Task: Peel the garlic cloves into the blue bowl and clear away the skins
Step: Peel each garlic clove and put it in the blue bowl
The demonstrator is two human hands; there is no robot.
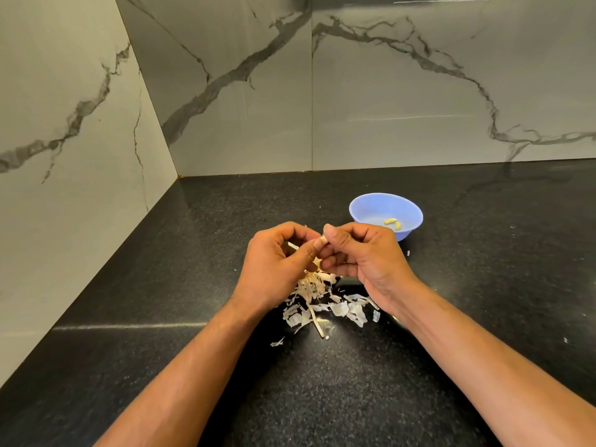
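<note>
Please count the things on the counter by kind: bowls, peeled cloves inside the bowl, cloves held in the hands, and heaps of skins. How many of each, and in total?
Blue bowl: 1
Peeled cloves in the bowl: 2
Clove pinched between left hand and right hand: 1
Heap of skins: 1
Total: 5

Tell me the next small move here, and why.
Probably keep stripping the skin off the garlic clove pinched between the left hand and right hand; it looks only partly peeled. Then drop it into the blue bowl with the two peeled cloves.
</note>
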